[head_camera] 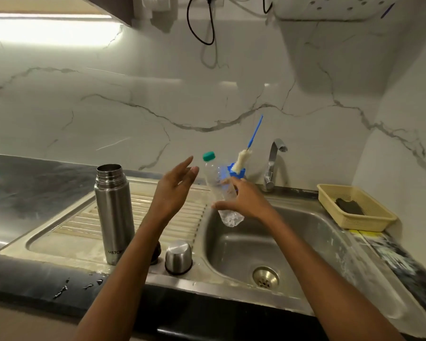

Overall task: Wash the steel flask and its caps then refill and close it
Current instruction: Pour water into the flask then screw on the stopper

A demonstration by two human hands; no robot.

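At the far left, the dark stone bench (22, 183) runs along the marbled wall, wet in patches near its front edge. Set into it is the steel sink unit, and on its ribbed draining board (84, 217) we see the tall brushed-steel flask (114, 214) standing upright near the board's front edge, its threaded mouth uncovered. Just to its right, by the front rim, a dark inner cap (157, 252) sits mostly hidden behind our left forearm, and beside that the domed steel outer cap (178, 257) rests mouth down.

Our left hand (174, 190) hangs in the air above the draining board, fingers straight and spread, its grip loose and holding nothing. Just beside its fingertips is a clear crumpled plastic bottle with a green cap (218, 185), tilted with the cap leaning left and its base over the sink basin (256, 242). Our right hand (244, 200) has its grip on the bottle's lower half, thumb in front and fingers round the back.

Behind the bottle a blue-handled white bottle brush (241, 162) stands in a blue holder at the bench's back edge, beside the chrome tap (273, 163). At the right edge a cream plastic basket (369, 217) holds a dark scrub pad (349, 206).
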